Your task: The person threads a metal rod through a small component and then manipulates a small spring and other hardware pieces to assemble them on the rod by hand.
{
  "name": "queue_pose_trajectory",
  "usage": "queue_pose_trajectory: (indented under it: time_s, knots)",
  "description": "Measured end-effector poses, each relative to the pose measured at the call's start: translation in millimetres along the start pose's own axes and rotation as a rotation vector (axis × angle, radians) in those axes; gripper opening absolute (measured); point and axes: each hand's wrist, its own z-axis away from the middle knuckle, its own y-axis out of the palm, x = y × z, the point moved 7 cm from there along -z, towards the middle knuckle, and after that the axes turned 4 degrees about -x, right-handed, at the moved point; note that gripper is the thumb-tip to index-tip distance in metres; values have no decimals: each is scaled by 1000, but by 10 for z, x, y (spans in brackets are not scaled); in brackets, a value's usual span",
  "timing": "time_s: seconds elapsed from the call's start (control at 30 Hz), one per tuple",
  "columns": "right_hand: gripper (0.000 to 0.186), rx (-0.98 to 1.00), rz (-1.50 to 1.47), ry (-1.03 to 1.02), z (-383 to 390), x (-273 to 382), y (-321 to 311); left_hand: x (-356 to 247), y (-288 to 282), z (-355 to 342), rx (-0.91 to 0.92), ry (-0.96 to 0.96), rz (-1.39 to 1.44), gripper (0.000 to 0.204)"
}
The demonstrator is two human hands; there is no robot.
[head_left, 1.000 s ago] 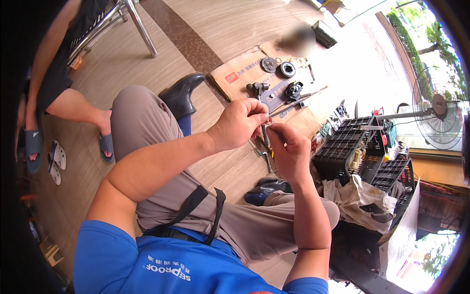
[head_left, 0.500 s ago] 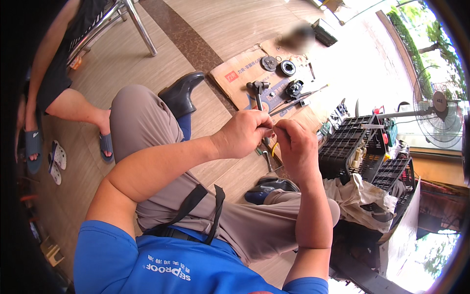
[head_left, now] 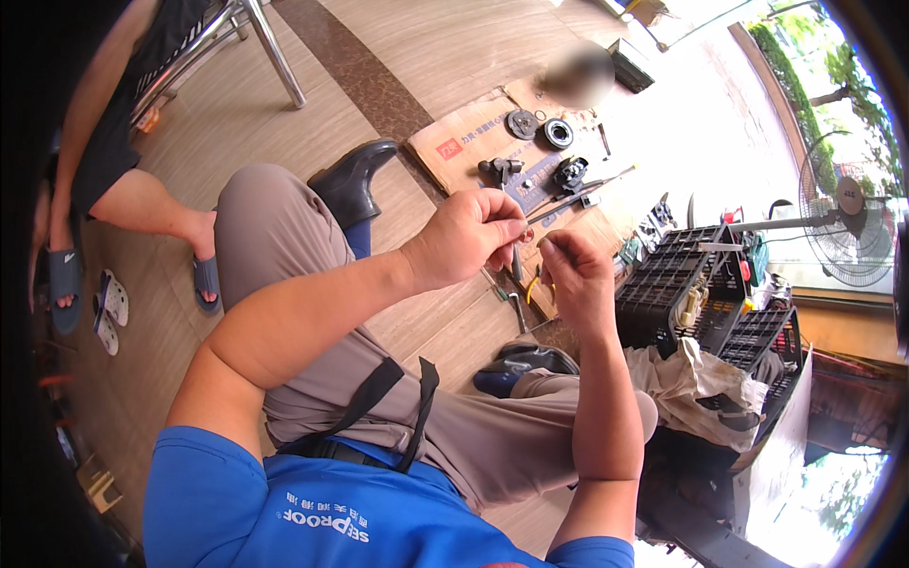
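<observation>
My left hand [head_left: 464,241] is closed in a pinch above the cardboard sheet [head_left: 453,175]. At its fingertips shows a small copper-coloured piece [head_left: 527,236], too small to name. A short way to its right, my right hand [head_left: 580,282] has thumb and forefinger pressed together; whatever they may hold is too small to see. The fingertips of the two hands are a little apart. Beyond them a hammer [head_left: 500,168] lies on the cardboard, its handle partly hidden by my left hand. Beside it lie a black machine part [head_left: 570,174] and a thin rod [head_left: 606,180].
Two round parts, a dark disc [head_left: 521,124] and a ring-shaped bearing [head_left: 557,133], lie farther back. Black plastic crates [head_left: 663,284] and a cloth [head_left: 701,383] stand at the right, near a fan [head_left: 849,199]. Another person's leg [head_left: 151,204] and a metal-legged chair [head_left: 273,52] are at the left.
My hands have drawn slightly apart; the fingertips were touching or nearly so. The left hand has moved a little up and left, and the copper-coloured piece shows more plainly.
</observation>
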Motion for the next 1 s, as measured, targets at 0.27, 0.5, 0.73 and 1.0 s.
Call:
queue_pose_trajectory:
  time_s: [0.27, 0.5, 0.73, 1.0]
  knots:
    - [7, -32, -128, -54, 88, 5, 190, 39, -79, -16, -47, -87, 270, 12]
    - [10, 7, 143, -157, 159, 192, 187, -20, -139, -22, -117, -21, 159, 13]
    - [37, -203, 72, -209, 147, 277, 74, -56, -87, 8, -159, 70, -65, 12]
    - [28, 32, -359, 39, 112, 83, 318, -24, -51, 30, -159, 88, -97, 11]
